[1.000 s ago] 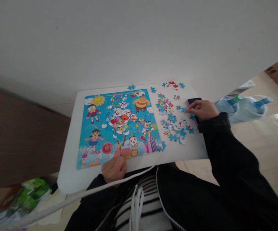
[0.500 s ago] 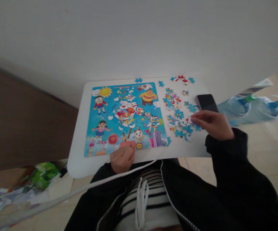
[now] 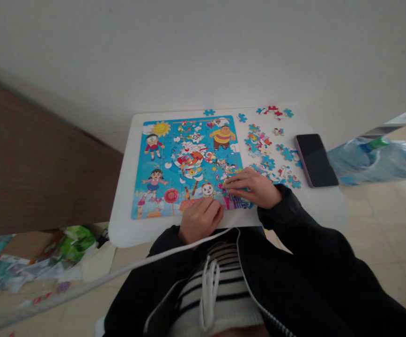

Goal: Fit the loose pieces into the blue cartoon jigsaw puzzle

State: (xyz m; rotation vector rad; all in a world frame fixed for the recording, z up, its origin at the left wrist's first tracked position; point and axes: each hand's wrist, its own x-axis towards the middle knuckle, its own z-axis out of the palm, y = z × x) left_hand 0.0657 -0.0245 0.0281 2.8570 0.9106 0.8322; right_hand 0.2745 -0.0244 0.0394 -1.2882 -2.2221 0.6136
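A blue cartoon jigsaw puzzle (image 3: 155, 194) lies in its flat board on the white table, largely filled in. My right hand (image 3: 254, 188) is over its lower right part, fingers pinched together at a small puzzle piece, mostly covered by the fingertips. My left hand (image 3: 201, 219) rests curled at the board's bottom edge, with nothing visible in it; its fingertips are partly hidden. Loose puzzle pieces (image 3: 268, 162) are spread to the right of the board, some partly behind my right hand.
A dark phone (image 3: 315, 160) lies at the right of the white table (image 3: 122, 224). Wrapped plastic bottles (image 3: 374, 161) stand beyond it. A wall borders the table's far side, and a brown panel (image 3: 44, 164) is at left. A white cable (image 3: 125, 270) crosses before me.
My right hand has moved left from the loose pieces onto the board's lower right. My left hand has shifted slightly right and up. The whole view has shifted a little.
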